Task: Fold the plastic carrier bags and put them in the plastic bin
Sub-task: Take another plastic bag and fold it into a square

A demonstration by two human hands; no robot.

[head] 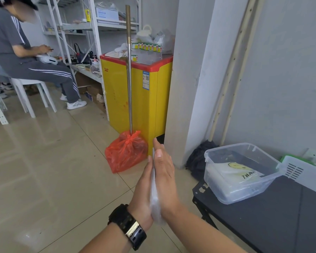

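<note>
A folded clear plastic carrier bag (155,203) is pressed flat between my two palms in front of me, above the floor. My left hand (142,193), with a black watch on its wrist, lies against the bag's left side with straight fingers. My right hand (165,175) presses on the bag's right side, fingers straight and pointing away from me. To the right, a clear plastic bin (212,175) stands on a black table (274,221). Inside the bin lies a folded white bag with a yellow smiley print (240,171).
A red plastic bag (126,151) tied round a metal pole stands on the tiled floor by a yellow and red freezer (135,94). A person sits on a white chair at the far left by metal shelves. A white appliance (305,172) sits behind the bin.
</note>
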